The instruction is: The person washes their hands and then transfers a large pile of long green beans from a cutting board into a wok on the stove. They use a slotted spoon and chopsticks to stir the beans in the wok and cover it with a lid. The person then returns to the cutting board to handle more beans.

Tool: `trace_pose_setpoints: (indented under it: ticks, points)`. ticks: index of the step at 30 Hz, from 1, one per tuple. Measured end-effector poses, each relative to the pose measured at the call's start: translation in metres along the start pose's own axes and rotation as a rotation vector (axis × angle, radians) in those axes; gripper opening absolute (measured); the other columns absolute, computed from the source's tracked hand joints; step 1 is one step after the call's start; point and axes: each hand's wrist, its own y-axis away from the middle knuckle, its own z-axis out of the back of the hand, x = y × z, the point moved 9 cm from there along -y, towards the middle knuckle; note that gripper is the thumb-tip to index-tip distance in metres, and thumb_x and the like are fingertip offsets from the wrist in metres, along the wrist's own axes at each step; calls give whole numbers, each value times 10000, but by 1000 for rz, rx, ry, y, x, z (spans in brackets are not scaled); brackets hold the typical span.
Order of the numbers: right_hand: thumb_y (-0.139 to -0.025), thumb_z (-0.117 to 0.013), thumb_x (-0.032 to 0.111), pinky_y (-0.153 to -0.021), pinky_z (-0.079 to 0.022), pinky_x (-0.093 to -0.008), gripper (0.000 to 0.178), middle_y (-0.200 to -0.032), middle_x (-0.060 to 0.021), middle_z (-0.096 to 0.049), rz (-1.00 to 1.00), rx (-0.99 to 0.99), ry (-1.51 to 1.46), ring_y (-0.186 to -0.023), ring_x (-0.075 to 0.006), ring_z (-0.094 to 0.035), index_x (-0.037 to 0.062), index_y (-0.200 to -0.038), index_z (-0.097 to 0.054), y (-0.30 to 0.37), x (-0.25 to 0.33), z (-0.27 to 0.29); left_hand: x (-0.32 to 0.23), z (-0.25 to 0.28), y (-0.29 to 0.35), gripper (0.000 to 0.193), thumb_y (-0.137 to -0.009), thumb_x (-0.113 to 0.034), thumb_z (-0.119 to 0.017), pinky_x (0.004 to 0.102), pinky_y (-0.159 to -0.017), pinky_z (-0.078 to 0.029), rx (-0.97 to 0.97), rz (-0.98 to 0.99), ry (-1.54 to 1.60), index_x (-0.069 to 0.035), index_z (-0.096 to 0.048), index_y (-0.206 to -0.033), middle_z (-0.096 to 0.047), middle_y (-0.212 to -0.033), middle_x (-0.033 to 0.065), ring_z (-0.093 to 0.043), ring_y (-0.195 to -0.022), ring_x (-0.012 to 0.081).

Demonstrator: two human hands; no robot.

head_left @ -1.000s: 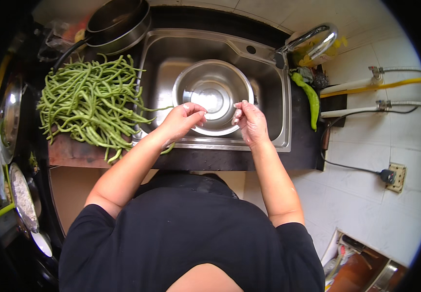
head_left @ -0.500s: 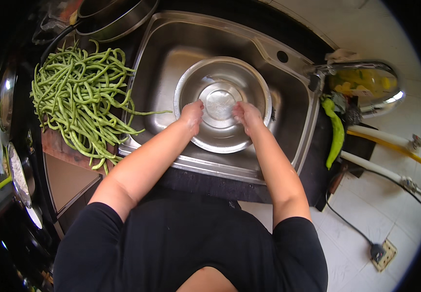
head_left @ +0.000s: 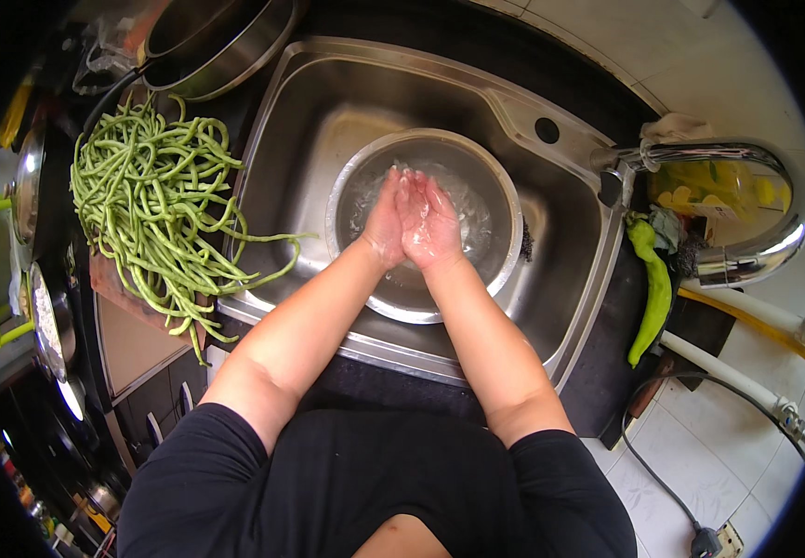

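My left hand (head_left: 384, 221) and right hand (head_left: 430, 223) are cupped together, fingers extended, grasping no solid object; water glistens on the right palm. The stainless-steel sink (head_left: 328, 102) surrounds the work. At its left, the heap of long green beans (head_left: 156, 205) lies outside the metal basin (head_left: 494, 260); I see none within. The basin, inside the sink beneath my hands, contains rippled water (head_left: 470, 200). I judge both hands wetted; neither is clear of the basin or dry.

There are two hands (head_left: 433, 223), one basin (head_left: 418, 305) — and one sink (head_left: 347, 116).
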Motion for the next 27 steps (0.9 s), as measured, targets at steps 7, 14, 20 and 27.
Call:
trace_pose_setpoints:
  ticks: [7,14,20,27]
  points:
    - [-912,-483,81,-957,-408,-302,245,-1168,-117,-553,177,-77,420,-1067,-224,-541,3,-1143,-512,45,14,-21,0,-18,11,174,-861,-146,-596,259,-700,-463,-141,-163,-554,-50,-538,-994,-578,-857,56,-557,-782,144]
    - [-787,-541,-29,-865,-457,-335,319,-1119,-171,-568,1086,225,1972,-973,-316,-572,16,-1100,-581,113,49,-57,30,-31,5,227,-924,-111,-399,285,-488,-376,-247,-22,-487,-10,-473,-1113,-387,-603,18,-390,-516,127]
    - [-672,-547,-69,-711,-496,-404,338,-1032,-162,-602,1344,546,2320,-901,-320,-601,28,-990,-607,155,83,-119,61,-70,0,298,-944,-130,-369,328,-680,-462,-168,30,-397,5,-392,-1209,-550,-838,93,-552,-765,233]
    - [-816,-571,113,-968,-347,-413,324,-1171,-193,-498,1359,-301,2143,-1110,-357,-453,0,-1112,-501,145,197,-170,80,-121,8,594,-972,-431,-199,419,-1097,-191,143,148,-309,14,-243,-1364,-235,-1451,185,-200,-1353,315]
